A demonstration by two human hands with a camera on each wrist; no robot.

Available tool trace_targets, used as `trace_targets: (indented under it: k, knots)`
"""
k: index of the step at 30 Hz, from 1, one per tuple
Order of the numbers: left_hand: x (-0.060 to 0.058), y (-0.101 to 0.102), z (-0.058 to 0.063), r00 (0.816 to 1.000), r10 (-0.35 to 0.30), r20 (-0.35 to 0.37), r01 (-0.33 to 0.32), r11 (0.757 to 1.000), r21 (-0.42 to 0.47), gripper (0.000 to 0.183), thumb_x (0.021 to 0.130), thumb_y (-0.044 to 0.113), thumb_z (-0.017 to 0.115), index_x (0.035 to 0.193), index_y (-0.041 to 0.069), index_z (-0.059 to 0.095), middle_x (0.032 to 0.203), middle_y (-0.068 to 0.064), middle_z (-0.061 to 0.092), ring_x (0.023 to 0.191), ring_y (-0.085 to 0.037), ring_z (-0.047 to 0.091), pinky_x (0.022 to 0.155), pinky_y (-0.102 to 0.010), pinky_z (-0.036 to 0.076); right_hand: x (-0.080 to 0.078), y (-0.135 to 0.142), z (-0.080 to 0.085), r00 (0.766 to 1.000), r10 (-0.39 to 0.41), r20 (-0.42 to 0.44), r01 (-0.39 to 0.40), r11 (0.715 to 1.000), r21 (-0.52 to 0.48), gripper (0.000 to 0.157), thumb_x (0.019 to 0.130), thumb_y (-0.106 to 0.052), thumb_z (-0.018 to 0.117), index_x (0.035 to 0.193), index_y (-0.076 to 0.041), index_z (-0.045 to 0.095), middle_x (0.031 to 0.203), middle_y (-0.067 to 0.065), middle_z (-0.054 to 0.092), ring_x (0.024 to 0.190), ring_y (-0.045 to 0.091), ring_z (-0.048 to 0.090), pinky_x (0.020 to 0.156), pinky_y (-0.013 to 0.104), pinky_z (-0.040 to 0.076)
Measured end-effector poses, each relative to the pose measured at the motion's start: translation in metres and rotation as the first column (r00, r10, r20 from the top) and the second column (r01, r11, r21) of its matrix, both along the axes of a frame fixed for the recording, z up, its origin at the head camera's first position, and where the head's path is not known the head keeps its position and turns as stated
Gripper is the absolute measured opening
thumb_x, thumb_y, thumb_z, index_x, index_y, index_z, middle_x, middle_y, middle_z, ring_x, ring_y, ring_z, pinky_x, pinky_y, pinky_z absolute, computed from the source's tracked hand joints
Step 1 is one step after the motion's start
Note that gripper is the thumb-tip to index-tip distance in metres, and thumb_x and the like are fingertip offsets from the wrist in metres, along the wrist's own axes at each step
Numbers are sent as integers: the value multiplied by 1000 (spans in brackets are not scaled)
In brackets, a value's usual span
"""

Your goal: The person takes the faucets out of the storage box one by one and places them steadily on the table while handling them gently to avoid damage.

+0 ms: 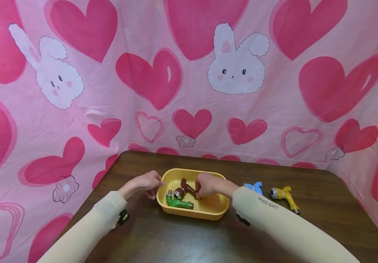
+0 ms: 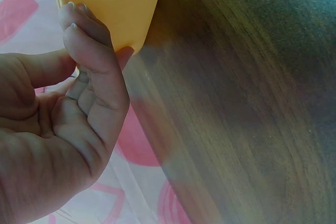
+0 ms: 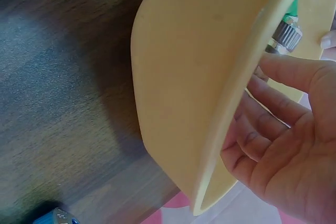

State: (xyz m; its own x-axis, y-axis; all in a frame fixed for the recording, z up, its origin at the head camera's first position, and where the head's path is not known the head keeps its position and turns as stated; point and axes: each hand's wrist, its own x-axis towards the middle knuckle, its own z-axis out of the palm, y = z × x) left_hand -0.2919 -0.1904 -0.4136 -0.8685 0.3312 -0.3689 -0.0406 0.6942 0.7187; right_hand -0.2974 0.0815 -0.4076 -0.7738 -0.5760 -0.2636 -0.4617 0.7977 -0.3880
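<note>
A yellow plastic basin (image 1: 205,214) stands on the table. My left hand (image 1: 147,182) pinches its left rim between thumb and fingers; the left wrist view shows the fingertips against the basin's edge (image 2: 113,9). Inside the basin, my right hand (image 1: 212,183) grips one end of a brown tap (image 1: 184,184) with a silver ring. Close beside it, toward the front wall, lies a green tap (image 1: 177,203) with metal ends. In the right wrist view the curled fingers (image 3: 278,100) reach behind the near rim, which hides most of the brown tap.
To the right of the basin lie a blue tap (image 1: 257,187), partly covered by my right forearm, and a yellow tap (image 1: 285,195). The dark wooden table (image 1: 142,233) ends at a pink heart-and-rabbit cloth (image 1: 195,98) hanging behind and on both sides.
</note>
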Motion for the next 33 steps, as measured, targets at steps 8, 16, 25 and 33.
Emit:
trace_targets:
  k: [8,16,25,33]
  knots:
    - [1,-1,0,1000,1,-1,-1,1000,1,24,109,9,55,95,-2,71,60,-9,60,46,-14,58,47,-26,54,1,4,0,999,32,0,-32,999,-20,20,92,-18,84,76,-13,72,69,-5,63,66,10,54,60,25,44]
    - [1,-1,0,1000,7,4,-7,1000,-5,24,109,11,55,96,-2,71,60,-9,60,46,-14,58,47,-27,54,-4,4,1,999,30,44,-29,999,-15,23,97,-22,77,76,-13,73,67,-5,59,63,10,51,57,25,40]
    - [4,0,2,1000,2,1,-2,1000,-6,24,109,10,56,95,-2,71,60,-9,61,46,-15,58,48,-28,55,-12,0,1,997,-53,52,56,997,-50,19,96,-21,77,80,-11,74,73,-3,62,67,11,53,59,25,43]
    - [2,0,2,1000,-2,-4,2,1000,-8,24,109,10,55,94,-1,70,60,-9,60,46,-14,58,47,-27,55,-11,-8,1,988,-118,97,122,992,-32,19,94,-21,79,81,-10,73,72,-1,61,65,12,52,57,25,43]
